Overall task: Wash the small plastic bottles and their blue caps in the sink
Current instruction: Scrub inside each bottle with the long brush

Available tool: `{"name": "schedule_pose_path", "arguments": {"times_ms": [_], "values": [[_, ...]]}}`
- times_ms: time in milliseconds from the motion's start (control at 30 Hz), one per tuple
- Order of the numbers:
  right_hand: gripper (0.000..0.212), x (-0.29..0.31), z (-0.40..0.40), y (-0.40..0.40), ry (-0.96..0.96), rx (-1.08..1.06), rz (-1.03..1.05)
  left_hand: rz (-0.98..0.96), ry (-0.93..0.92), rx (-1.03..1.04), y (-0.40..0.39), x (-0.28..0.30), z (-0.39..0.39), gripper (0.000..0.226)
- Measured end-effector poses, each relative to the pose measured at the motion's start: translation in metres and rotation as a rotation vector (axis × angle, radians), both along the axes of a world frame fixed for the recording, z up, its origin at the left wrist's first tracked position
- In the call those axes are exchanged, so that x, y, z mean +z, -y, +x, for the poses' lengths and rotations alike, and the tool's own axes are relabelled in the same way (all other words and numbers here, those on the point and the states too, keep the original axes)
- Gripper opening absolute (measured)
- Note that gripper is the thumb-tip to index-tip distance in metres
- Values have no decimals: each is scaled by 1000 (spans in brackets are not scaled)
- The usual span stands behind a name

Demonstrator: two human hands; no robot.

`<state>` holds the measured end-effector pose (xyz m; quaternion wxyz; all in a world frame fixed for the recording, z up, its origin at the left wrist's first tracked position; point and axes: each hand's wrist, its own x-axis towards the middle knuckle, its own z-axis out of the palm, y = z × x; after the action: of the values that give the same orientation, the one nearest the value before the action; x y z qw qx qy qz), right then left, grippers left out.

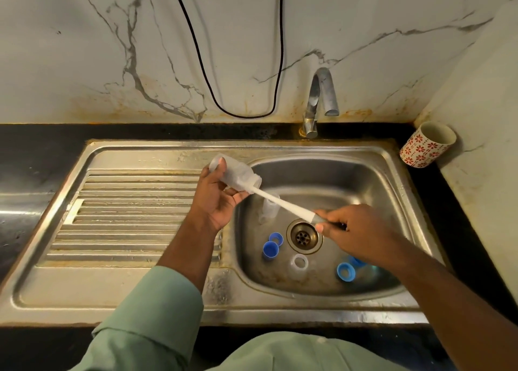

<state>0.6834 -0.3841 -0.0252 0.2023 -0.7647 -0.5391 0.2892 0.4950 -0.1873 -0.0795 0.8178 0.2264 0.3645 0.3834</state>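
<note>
- Over the left edge of the sink basin [364, 174], the left hand [215, 199] holds a small translucent plastic bottle [238, 177], thumb and curled fingers wrapped round its body; the bottle lies tilted, its base toward the far left and its open mouth pointing right and down toward the basin.
- A bottle brush [280, 204] with a white shaft runs slantwise from the bottle's mouth down to the right hand [353, 233], which grips the darker handle end with fingers closed round it, above the basin just right of the drain [304, 236]. The brush head is inside the bottle, blurred by the plastic.
- On the basin floor lie loose parts: two blue caps [271, 249] touching each other just left of the drain, another blue cap [346, 271] near the front right, with a further blue piece [357, 261] just beside it, partly hidden by the right forearm.
- A second clear bottle [269, 206] stands behind the brush shaft, left of the drain; a third bottle [299, 264] sits in front of the drain, mouth facing up toward the camera.
- The steel tap [319, 101] stands behind the basin; no water is visible at its spout.
- The ribbed drainboard [126, 216] stretches to the left of the basin.
- A cup with red flower print [426, 145] sits on the black counter in the far right corner, and a black cable [201, 62] hangs in a loop against the marble wall.
- Pale green sleeves [157, 314] cover the left forearm; the right forearm is bare.
</note>
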Motion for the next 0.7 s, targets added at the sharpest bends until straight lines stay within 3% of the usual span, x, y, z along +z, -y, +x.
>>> {"name": "schedule_pose_path", "arguments": {"times_ms": [200, 333, 467, 600, 700], "values": [[16, -1, 3, 5, -30, -62, 4, -29, -59, 11, 1, 4, -4, 51], [24, 6, 3, 6, -207, -86, 48, 4, -67, -12, -1, -1, -15, 64], [33, 7, 0, 2, -236, -23, -20, 21, 129, -28, 0, -3, -15, 88], [17, 4, 0, 1, -229, -1, -70, 26, 208, 4, 0, -8, -14, 80], [22, 5, -1, 3, -175, -3, -95, 2, 244, 5, -1, -12, -15, 74]]}}
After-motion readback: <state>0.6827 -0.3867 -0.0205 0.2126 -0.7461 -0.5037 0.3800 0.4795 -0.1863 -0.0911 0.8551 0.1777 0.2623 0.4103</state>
